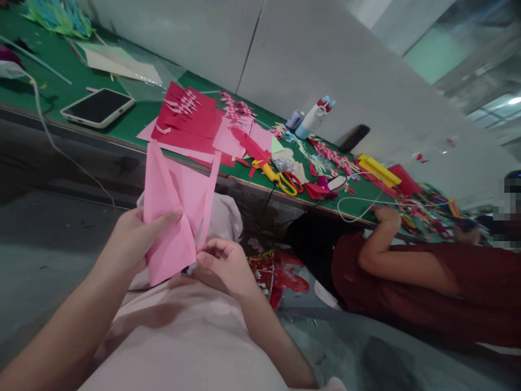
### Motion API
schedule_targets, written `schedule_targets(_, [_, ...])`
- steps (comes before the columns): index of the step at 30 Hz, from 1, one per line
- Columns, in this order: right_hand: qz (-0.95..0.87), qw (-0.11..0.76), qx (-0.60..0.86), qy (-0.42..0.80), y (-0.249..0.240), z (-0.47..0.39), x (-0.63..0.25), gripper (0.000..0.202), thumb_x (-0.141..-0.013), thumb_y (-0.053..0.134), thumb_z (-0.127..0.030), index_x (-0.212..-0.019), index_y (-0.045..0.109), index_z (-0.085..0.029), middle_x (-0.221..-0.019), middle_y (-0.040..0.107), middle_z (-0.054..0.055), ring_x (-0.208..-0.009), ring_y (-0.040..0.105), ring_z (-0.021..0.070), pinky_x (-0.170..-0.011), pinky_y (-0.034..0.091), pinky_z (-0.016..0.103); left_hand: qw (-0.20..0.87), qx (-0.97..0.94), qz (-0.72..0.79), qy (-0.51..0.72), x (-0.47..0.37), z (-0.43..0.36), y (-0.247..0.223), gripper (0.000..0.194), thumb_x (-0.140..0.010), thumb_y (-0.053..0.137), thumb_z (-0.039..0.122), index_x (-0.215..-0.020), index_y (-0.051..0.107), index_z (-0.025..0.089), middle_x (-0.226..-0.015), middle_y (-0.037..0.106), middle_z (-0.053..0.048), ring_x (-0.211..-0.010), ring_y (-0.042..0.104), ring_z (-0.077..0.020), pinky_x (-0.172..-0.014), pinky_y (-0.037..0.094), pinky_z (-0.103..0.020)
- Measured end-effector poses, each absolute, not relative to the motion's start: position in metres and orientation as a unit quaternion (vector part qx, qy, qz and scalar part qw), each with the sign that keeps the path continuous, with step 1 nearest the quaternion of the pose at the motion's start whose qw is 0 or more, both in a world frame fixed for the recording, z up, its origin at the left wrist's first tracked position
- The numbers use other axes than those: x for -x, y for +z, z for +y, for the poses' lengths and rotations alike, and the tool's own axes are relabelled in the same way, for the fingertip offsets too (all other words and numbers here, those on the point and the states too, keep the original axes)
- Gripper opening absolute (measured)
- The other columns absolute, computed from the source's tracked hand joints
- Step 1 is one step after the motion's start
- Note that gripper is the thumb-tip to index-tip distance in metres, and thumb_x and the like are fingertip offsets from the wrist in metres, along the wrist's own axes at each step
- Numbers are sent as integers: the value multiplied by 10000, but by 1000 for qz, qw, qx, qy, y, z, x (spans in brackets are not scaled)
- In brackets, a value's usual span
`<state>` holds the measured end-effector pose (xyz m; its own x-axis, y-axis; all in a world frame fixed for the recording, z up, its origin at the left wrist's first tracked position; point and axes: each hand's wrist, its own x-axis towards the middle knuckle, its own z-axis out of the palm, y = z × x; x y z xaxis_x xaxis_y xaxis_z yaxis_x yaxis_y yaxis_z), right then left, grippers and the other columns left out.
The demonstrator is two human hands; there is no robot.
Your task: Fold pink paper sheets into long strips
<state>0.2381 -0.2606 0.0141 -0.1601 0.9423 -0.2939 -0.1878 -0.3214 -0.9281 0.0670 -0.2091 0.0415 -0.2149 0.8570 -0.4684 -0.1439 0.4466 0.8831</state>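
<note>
My left hand [132,233] grips a folded sheet of pink paper [169,239] above my lap, thumb on top and fingers behind. At the sheet's lower right corner, my right hand [226,264] is closed in a pinch at the bottom end of a narrow pink paper strip [210,201]. The strip stands up along the right side of the sheet; whether it is joined to it I cannot tell. Just beyond, red paper sheets [187,122] and scissors with yellow handles [277,176] lie on the green table [142,117].
A phone [98,107] and a thin white cable [44,122] lie on the left. Woven paper strips, a white bottle [311,120] and a yellow piece [378,169] stretch along the right. Beside me sits a co-worker in a dark red top [407,271], one hand at the table edge.
</note>
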Motion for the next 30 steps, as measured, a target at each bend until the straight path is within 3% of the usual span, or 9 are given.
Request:
schedule_targets(6, [-395, 443, 473, 651, 16, -261, -239, 331, -576, 848, -395, -733, 675, -160, -740, 672, 7, -657, 575, 99, -665, 490, 230, 550, -282, 646, 448, -67, -209, 41, 488, -461, 873, 393, -821, 672, 132, -749, 691, -55, -571, 622, -176, -459, 507, -252])
schedule_targets(17, [-369, 465, 477, 648, 9, -261, -238, 372, -532, 872, -405, -703, 630, -179, -677, 615, -19, -613, 528, 93, -602, 451, 219, 552, -275, 644, 454, -67, -208, 41, 485, -469, 874, 389, -830, 667, 139, -746, 704, -57, -569, 630, -177, -461, 516, -253])
schedule_targets(30, [-395, 493, 463, 622, 6, -263, -239, 351, -587, 838, -422, -680, 596, -186, -680, 565, -22, -640, 502, 101, -627, 439, 231, 563, -269, 638, 452, -67, -208, 43, 494, -461, 878, 389, -827, 664, 136, -736, 688, -48, -566, 626, -178, -453, 514, -259])
